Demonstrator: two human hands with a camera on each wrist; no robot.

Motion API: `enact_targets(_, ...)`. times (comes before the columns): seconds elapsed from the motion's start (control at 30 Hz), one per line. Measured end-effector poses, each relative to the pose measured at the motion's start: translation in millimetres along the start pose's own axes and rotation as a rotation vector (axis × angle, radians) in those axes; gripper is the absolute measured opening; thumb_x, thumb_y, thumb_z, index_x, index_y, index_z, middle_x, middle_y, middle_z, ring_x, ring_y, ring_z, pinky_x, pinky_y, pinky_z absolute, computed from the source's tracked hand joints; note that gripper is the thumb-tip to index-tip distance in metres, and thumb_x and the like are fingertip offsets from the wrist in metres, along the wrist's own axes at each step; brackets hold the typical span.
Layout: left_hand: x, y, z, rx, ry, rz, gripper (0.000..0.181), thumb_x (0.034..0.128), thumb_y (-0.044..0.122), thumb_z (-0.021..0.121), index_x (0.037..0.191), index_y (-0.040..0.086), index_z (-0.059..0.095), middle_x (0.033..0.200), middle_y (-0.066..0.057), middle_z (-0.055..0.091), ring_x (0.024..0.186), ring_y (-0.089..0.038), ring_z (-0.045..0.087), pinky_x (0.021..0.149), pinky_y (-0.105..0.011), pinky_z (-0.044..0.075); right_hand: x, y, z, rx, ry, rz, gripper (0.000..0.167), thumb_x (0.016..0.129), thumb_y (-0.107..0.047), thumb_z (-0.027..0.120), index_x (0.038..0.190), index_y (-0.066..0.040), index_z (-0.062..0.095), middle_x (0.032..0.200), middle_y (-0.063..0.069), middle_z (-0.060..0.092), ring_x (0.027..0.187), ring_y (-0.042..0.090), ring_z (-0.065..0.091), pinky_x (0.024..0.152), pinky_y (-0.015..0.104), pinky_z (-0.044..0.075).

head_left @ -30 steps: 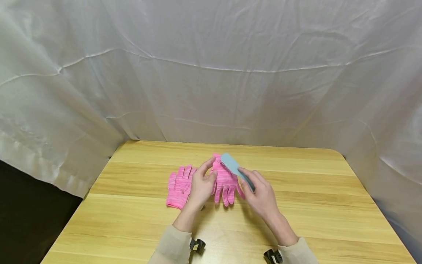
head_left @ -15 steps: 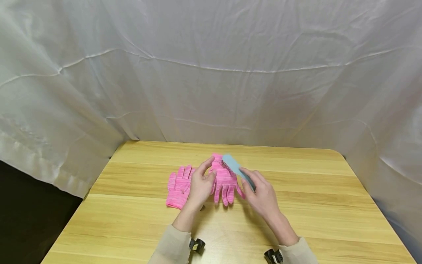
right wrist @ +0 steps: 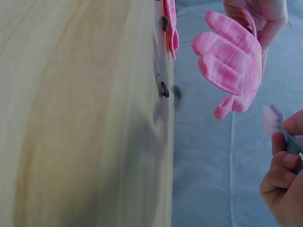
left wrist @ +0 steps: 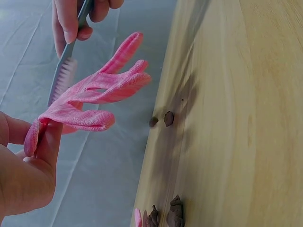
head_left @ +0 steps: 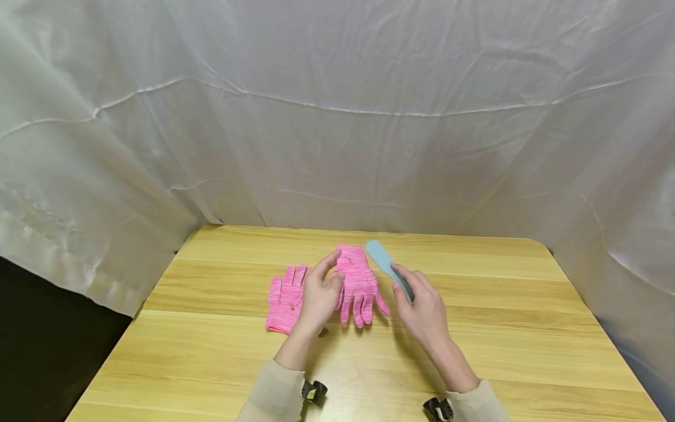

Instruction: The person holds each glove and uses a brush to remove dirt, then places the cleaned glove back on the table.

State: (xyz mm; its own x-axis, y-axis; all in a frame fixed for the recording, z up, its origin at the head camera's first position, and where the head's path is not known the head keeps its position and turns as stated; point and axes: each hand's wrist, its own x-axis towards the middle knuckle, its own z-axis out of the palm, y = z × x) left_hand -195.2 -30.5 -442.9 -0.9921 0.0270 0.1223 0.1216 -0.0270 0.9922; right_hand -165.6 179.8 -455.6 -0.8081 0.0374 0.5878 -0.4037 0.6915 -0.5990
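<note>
My left hand [head_left: 319, 299] pinches the left edge of a pink glove [head_left: 360, 278], held above the table with its cuff away from me and its fingers hanging towards me. Small dark marks show near the cuff. In my right hand [head_left: 424, 310] is the handle of a blue-grey brush [head_left: 381, 255], just right of the glove; the right wrist view shows a gap between its pale bristles [right wrist: 271, 120] and the glove. A second pink glove [head_left: 285, 305] lies on the table, left of my left hand and partly hidden by it.
Several dark brown lumps, one of them a crumb [left wrist: 169, 118] and another larger lump [left wrist: 175, 212], lie on the wooden table [head_left: 501, 305] under and near the gloves. A pale grey curtain [head_left: 369, 146] hangs behind and beside the table.
The brush has moved off the glove to the right, together with my right hand. The held glove has shifted slightly left, and its cuff is more visible. The other glove has not moved.
</note>
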Motion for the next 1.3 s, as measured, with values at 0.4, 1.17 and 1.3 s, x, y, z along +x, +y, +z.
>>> enact_targets(0.4, -0.8, -2.8, 1.6, -0.017, -0.034, 0.006, 0.051, 0.1023, 0.001, 0.056, 0.152, 0.012, 0.052, 0.157, -0.021, 0.046, 0.045, -0.002, 0.037, 0.038, -0.016, 0.035, -1.3, -1.7, 3.9, 0.078, -0.049, -0.129, 0.043, 0.090, -0.001, 0.074, 0.132, -0.007, 0.070, 0.097, 0.005, 0.069, 0.064, 0.004, 0.047, 0.051, 0.021, 0.043)
enact_targets(1.17, -0.5, -3.2, 2.1, -0.004, -0.032, -0.004, 0.051, 0.1020, 0.000, 0.057, 0.152, 0.013, 0.053, 0.155, -0.023, 0.047, 0.047, -0.003, 0.039, 0.039, -0.016, 0.036, -3.8, -2.2, 6.0, 0.049, -0.114, -0.110, 0.040, 0.094, -0.006, 0.074, 0.134, -0.010, 0.069, 0.098, 0.003, 0.069, 0.065, 0.002, 0.047, 0.052, 0.020, 0.043)
enact_targets(1.3, -1.4, -2.2, 2.0, -0.014, -0.029, 0.000, 0.052, 0.1018, 0.000, 0.057, 0.152, 0.012, 0.053, 0.156, -0.023, 0.047, 0.046, -0.003, 0.038, 0.039, -0.016, 0.036, -3.2, -2.9, 4.6, 0.044, -0.110, -0.100, 0.041, 0.093, -0.004, 0.074, 0.133, -0.009, 0.070, 0.098, 0.003, 0.069, 0.063, 0.002, 0.046, 0.051, 0.021, 0.043)
